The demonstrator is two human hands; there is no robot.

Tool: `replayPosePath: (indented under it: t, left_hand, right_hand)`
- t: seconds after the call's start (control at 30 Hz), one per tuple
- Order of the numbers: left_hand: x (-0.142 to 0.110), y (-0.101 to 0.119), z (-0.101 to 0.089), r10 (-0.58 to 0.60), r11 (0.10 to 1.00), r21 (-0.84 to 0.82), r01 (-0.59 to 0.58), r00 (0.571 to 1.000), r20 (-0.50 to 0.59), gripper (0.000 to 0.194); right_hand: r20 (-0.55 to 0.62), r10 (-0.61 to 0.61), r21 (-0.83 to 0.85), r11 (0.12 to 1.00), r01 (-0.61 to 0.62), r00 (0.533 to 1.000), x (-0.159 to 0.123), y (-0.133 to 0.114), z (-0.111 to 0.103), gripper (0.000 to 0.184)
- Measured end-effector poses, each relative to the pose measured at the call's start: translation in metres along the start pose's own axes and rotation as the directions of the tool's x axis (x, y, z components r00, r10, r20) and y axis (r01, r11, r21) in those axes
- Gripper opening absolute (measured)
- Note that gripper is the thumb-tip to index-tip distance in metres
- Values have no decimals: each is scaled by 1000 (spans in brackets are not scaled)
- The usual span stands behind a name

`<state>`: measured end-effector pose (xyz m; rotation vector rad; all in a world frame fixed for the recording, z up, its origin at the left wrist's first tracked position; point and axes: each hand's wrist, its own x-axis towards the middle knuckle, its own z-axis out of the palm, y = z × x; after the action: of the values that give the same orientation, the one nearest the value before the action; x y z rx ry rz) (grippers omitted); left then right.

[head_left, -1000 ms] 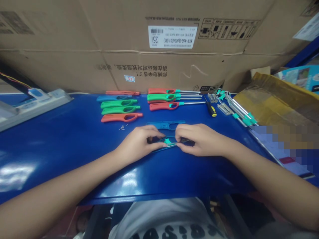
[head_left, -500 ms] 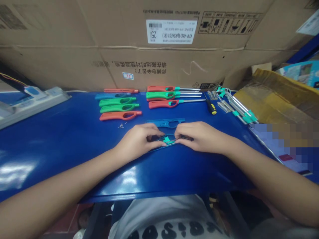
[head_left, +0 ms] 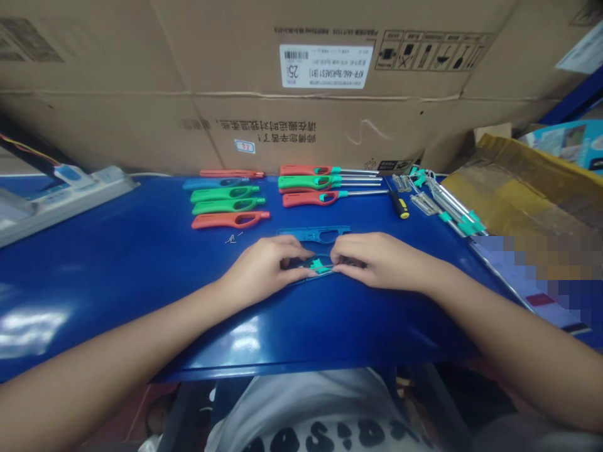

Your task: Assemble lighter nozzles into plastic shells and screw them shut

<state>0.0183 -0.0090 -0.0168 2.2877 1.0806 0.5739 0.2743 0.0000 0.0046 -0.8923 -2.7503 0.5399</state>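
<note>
Near the middle of the blue table, my left hand [head_left: 266, 267] and my right hand [head_left: 377, 260] pinch the two ends of a blue lighter half-shell [head_left: 308, 279]. A teal trigger piece [head_left: 320, 266] and thin parts show inside it, between my fingertips. My fingers cover much of the shell, so its ends are hidden. Just beyond my hands lies another blue half-shell [head_left: 313, 235], flat on the table. Several small screws [head_left: 232, 238] lie to the left of it.
Red, green and blue lighter shells [head_left: 228, 205] lie at the back left. Lighters with metal tubes [head_left: 311, 198] sit beside a screwdriver [head_left: 399, 206]. Loose tube assemblies [head_left: 452, 204] rest at right, by a yellow package [head_left: 527, 194]. A power strip [head_left: 94, 188] stands left; cardboard [head_left: 141, 113] backs the table.
Both hands stay at the same place on the half-shell, with only slight finger movement. The whole view has shifted a little.
</note>
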Motion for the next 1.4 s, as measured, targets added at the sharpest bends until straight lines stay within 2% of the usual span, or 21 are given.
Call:
replayPosePath:
  t: [0.13,0.2,0.3,0.47,0.7,0.8,0.87,0.93,1.0,1.03,1.07,1.1,1.13,1.17,1.2,1.23,1.27,1.3,1.4]
  left_hand:
    - [-3,-2,-6,101,992,78,-101,995,-2,44]
    - [-5,-1,-9,177,959,221,-176,984,18,47]
    - [-9,2,-11,258,862,427,-274,961,94,43]
    - [-12,11,-7,247,771,569,-286,958,146,39]
    - [-12,15,-1,256,692,654,-304,951,171,39]
    - [-12,17,1,245,705,651,-283,958,152,38]
    - [-13,17,2,230,740,621,-260,965,129,37]
    - [-13,16,2,220,782,574,-242,969,110,37]
    - [-13,14,1,226,815,528,-240,970,92,38]
    - [-13,14,0,232,827,508,-241,969,83,38]
    - [-13,13,-1,237,835,494,-243,969,75,38]
    - [-13,13,-1,242,841,484,-244,968,68,38]
    - [-13,13,-2,244,845,476,-245,967,65,38]
    - [-13,13,-3,245,848,470,-246,967,64,38]
    - [-14,13,-4,247,850,464,-247,967,63,37]
    - [-14,14,-5,248,853,459,-249,967,63,37]
    - [-14,14,-5,249,855,454,-250,966,63,36]
    - [-14,15,-6,250,857,449,-252,966,65,35]
    - [-14,15,-6,248,864,436,-253,966,69,33]
  right_hand:
    - [-10,28,14,1000,-28,1000,-2,1,-5,2]
    - [-14,43,22,999,-43,999,-4,2,-8,3]
    - [-13,64,20,998,-64,998,-7,3,-11,3]
    - [-25,61,3,998,-61,998,-8,4,-12,4]
    - [-4,74,2,997,-74,997,-6,2,-11,3]
    - [-17,56,22,998,-56,998,-8,-1,-12,3]
    - [-21,20,42,999,-19,1000,-8,-2,-12,2]
    - [-35,-16,73,997,19,999,-8,0,-14,9]
    - [-126,-3,98,995,16,992,-8,8,-19,16]
    - [-215,37,99,995,-16,976,-9,15,-23,18]
    - [-327,123,72,992,-105,937,-11,24,-28,18]
    - [-470,236,21,966,-257,851,-14,34,-34,17]
    - [-562,376,-7,889,-459,736,-17,44,-40,15]
    - [-608,526,-2,748,-663,595,-21,55,-46,15]
    - [-604,648,-9,577,-817,464,-25,66,-51,16]
    - [-550,743,-48,427,-903,381,-29,75,-54,20]
    - [-477,815,-99,322,-941,329,-32,83,-57,23]
    - [-451,843,-107,276,-955,294,-35,89,-57,23]
    - [-406,879,-111,225,-968,251,-38,101,-55,17]
